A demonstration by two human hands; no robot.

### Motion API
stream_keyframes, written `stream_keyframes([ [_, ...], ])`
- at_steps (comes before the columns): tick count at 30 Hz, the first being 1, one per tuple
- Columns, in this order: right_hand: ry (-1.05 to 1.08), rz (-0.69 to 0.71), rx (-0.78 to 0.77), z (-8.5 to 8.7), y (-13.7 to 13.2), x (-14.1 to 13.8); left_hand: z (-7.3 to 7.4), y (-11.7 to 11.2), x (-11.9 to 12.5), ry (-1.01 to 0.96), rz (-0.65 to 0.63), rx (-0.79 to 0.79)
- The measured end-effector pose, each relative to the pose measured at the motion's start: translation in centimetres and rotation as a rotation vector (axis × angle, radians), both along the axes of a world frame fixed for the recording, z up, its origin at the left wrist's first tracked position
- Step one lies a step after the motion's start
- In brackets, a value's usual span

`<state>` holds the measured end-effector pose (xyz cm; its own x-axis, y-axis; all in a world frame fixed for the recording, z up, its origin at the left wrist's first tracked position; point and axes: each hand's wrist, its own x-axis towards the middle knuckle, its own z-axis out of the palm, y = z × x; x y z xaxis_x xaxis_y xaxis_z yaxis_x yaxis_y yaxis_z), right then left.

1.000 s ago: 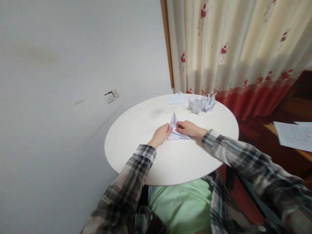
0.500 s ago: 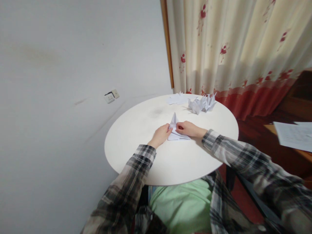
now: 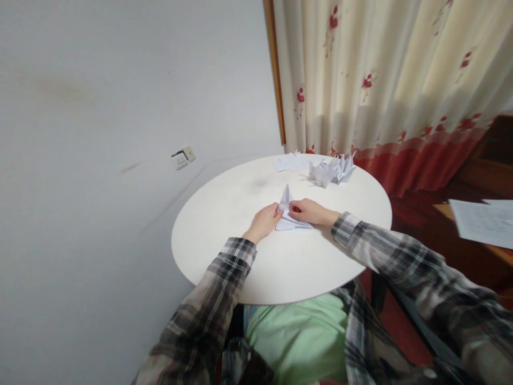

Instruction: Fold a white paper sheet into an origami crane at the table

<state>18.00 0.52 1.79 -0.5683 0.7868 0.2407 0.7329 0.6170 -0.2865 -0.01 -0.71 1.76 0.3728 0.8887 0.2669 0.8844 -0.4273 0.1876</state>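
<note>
A folded sheet of white paper (image 3: 294,223) lies on the round white table (image 3: 224,214), with one pointed flap standing up at its far side. My left hand (image 3: 264,220) is closed on its left edge, thumb on top. From the right, my right hand (image 3: 311,210) pinches the paper near the base of the flap, its fingers curled. The fingertips of both hands partly cover the folds, so the exact creases between them are hidden.
Several folded paper cranes (image 3: 332,170) stand together at the table's far right. Beside them lie flat white papers (image 3: 292,161). A wall with a socket (image 3: 179,160) is on the left, a flowered curtain (image 3: 360,80) behind. Printed sheets (image 3: 483,220) rest on a wooden surface at right.
</note>
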Motion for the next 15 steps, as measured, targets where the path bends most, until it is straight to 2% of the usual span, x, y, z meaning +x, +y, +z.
stream_keyframes([
  [15,-0.024,-0.016,0.012,-0.46,0.26,-0.06,-0.09,0.01,0.08,0.011,-0.008,0.017],
])
